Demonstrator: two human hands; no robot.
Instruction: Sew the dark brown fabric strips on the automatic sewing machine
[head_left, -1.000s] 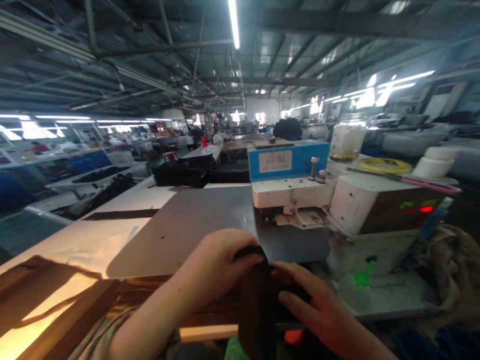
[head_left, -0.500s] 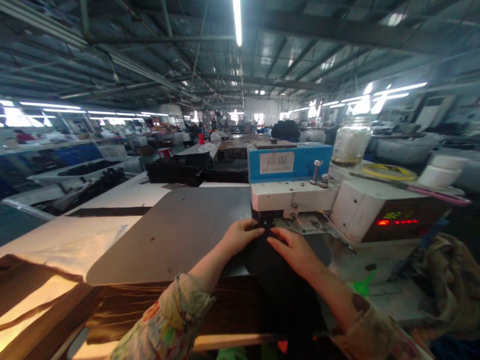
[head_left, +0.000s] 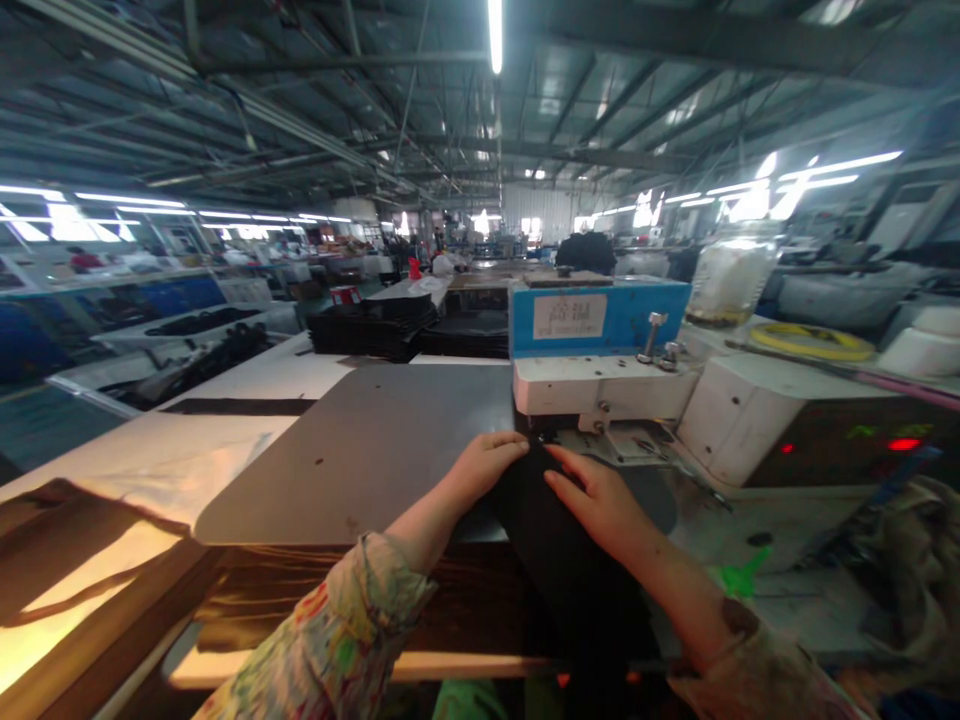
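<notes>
Hands flat on a strip of black fabric (head_left: 559,560), left hand (head_left: 480,470) and right hand (head_left: 600,500) press its end under the sewing machine (head_left: 600,385) head at the counter (head_left: 360,460) edge; stitching apparently not begun.

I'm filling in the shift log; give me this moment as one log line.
left hand: flat on black fabric | right hand: flat on same | fabric edge under sewing machine head | grey table
</notes>
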